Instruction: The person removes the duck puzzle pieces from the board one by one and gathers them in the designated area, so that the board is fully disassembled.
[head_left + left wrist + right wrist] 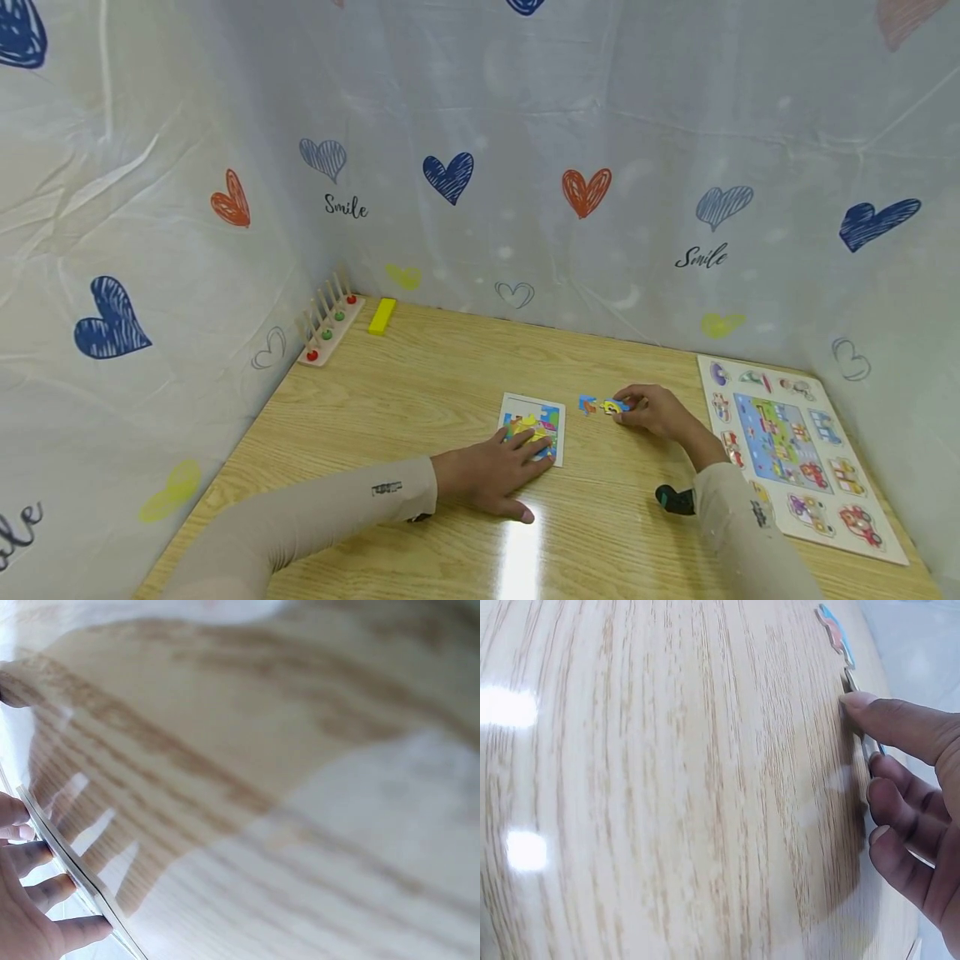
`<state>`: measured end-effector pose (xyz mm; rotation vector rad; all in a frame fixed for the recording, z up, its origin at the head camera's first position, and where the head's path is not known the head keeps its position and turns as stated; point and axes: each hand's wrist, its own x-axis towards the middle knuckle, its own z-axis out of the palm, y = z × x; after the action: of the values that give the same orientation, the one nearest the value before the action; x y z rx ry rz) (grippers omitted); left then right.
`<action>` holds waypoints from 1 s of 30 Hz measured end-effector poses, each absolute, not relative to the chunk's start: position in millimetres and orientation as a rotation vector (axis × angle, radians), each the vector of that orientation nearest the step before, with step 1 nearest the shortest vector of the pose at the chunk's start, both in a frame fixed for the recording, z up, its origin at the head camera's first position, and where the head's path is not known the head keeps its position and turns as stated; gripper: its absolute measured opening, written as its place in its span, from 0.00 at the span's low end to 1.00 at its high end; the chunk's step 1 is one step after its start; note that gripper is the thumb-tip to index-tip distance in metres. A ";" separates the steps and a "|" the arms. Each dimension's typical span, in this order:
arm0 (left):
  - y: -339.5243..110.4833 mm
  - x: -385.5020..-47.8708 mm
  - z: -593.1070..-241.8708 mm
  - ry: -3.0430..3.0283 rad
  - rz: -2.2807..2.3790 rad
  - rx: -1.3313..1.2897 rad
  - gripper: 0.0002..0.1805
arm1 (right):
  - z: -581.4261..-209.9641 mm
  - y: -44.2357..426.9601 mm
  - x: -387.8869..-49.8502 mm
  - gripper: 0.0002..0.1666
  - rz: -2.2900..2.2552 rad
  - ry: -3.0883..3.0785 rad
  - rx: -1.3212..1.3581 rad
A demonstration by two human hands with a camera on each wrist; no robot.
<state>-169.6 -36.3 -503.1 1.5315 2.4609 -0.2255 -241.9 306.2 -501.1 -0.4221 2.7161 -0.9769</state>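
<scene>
My left hand point(498, 473) rests with spread fingers on a small white-framed jigsaw puzzle point(560, 417), covering part of its colourful picture. In the left wrist view, the fingertips point(96, 927) touch the thin puzzle board point(73, 864) along its edge. To the right, my right hand point(658, 412) pinches a yellow-and-blue puzzle piece point(611, 407) at the tabletop. Thumb and fingers partly hide that piece in the right wrist view. Just left of it lies another loose puzzle piece point(587, 405), blue and orange, flat on the table.
A large picture puzzle board point(780, 442) lies at the right, beside the right forearm. Toward the back left stand a peg rack point(330, 329) with red and green beads and a yellow block point(382, 317). Heart-printed sheets hang behind and at both sides.
</scene>
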 end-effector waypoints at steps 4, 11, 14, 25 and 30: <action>-36.6 -169.6 -503.1 2.460 -0.229 1.531 0.49 | -500.8 305.8 -241.9 0.19 -0.970 2.719 -0.430; -35.7 -169.2 -502.9 2.457 -0.239 1.522 0.49 | -499.7 306.4 -240.8 0.21 -0.962 2.721 -0.428; -35.7 -168.8 -502.7 2.458 -0.242 1.522 0.49 | -499.5 307.8 -240.3 0.20 -0.961 2.725 -0.426; -36.3 -168.7 -500.9 2.461 -0.255 1.531 0.48 | -500.3 310.3 -241.4 0.17 -0.963 2.734 -0.438; -36.6 -168.2 -500.6 2.456 -0.254 1.533 0.48 | -500.5 310.3 -241.8 0.16 -0.962 2.740 -0.456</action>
<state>-168.2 -36.6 -500.6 1.5331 2.4559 -0.2536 -241.8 310.3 -500.5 -0.4558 2.7404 -0.9624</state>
